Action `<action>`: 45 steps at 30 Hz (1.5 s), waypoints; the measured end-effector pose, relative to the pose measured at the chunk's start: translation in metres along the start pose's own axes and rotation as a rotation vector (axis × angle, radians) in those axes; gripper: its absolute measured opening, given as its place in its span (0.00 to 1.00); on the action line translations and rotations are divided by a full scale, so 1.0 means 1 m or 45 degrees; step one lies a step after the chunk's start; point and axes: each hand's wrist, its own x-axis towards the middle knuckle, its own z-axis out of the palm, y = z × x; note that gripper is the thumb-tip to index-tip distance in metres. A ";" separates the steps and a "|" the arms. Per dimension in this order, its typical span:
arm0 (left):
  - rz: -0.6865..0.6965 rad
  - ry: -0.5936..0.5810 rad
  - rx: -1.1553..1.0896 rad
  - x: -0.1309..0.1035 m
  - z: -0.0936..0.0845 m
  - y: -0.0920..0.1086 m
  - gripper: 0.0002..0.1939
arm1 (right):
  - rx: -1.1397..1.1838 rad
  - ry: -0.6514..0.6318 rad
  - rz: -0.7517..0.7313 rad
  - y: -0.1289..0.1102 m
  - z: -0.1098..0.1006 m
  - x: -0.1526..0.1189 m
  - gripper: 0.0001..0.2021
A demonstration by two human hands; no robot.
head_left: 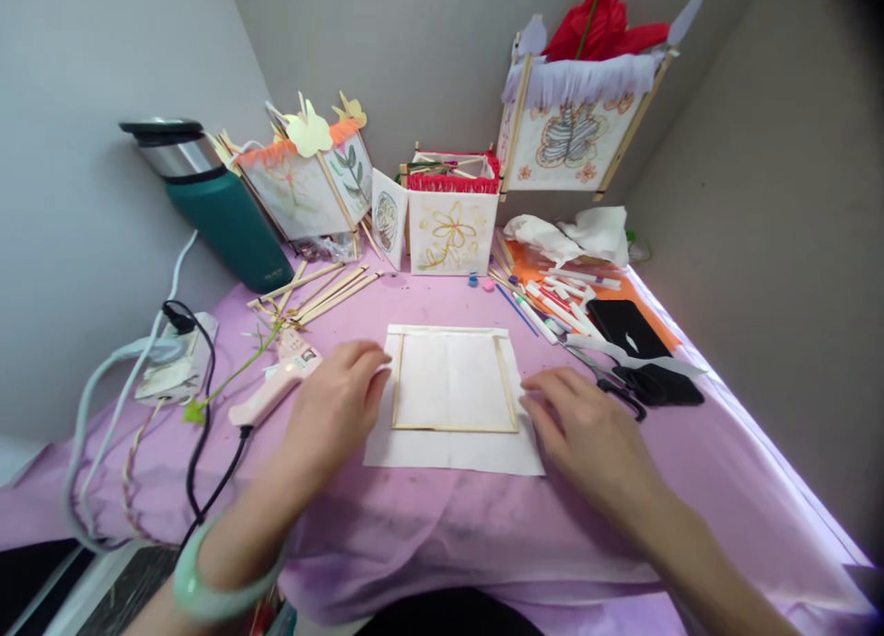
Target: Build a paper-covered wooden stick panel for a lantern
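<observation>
paper [452,452] mid-front on the counter [704,475]

a stick frame [456,428] lies on it; cloth [428,516] spans the room to the front edge. left grip [345,392] and right grip [587,429], loosely parted, hold nothing beside it, scissors [618,389] toward the right edge.

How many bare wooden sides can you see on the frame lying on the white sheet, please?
3: the left side, the right side and the near side. A fourth may be hidden under the sheet's folded far edge.
</observation>
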 end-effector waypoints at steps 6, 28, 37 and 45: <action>-0.037 -0.543 0.411 0.090 0.023 -0.017 0.17 | -0.281 -0.265 0.282 0.006 -0.006 0.024 0.12; -0.126 -0.293 0.331 0.039 0.002 0.001 0.17 | -0.559 -0.011 0.291 0.089 -0.016 -0.015 0.09; 0.316 -0.575 0.343 0.135 0.050 0.004 0.16 | -0.431 -0.153 0.325 0.073 -0.036 -0.042 0.06; 0.442 -0.620 0.398 0.134 0.050 0.005 0.14 | -0.120 -0.191 0.332 0.069 -0.028 -0.074 0.09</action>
